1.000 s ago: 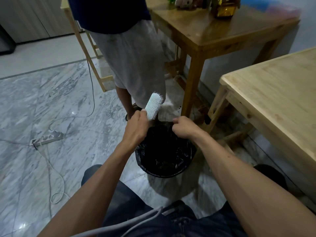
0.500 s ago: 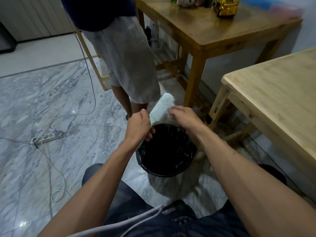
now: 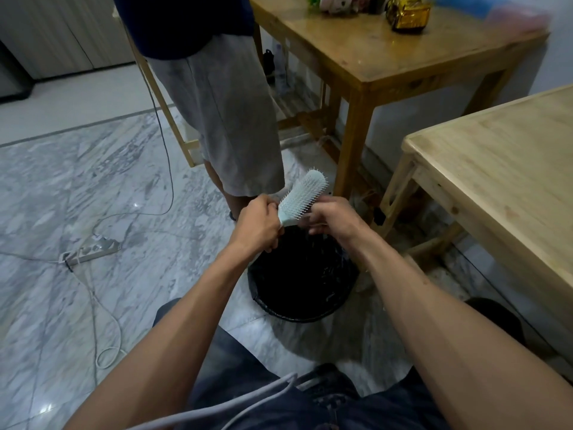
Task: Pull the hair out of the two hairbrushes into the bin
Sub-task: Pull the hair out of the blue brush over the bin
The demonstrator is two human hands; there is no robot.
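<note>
A pale mint hairbrush (image 3: 302,197) with white bristles tilts up to the right above the bin. My left hand (image 3: 257,223) grips its handle. My right hand (image 3: 333,215) is closed against the lower bristles on the brush's right side; whether hair is pinched in its fingers I cannot tell. Below both hands stands a round bin (image 3: 341,308) lined with a black bag. Only one hairbrush is in view.
Another person (image 3: 223,119) in grey shorts stands just beyond the bin. A brown wooden table (image 3: 387,57) is behind, a pale wooden table (image 3: 496,187) at the right. A power strip (image 3: 90,250) and cables lie on the marble floor at the left.
The brush has tilted over to the right and its bristles now face me. My right hand rose from the bin's rim and closed on the bristles.
</note>
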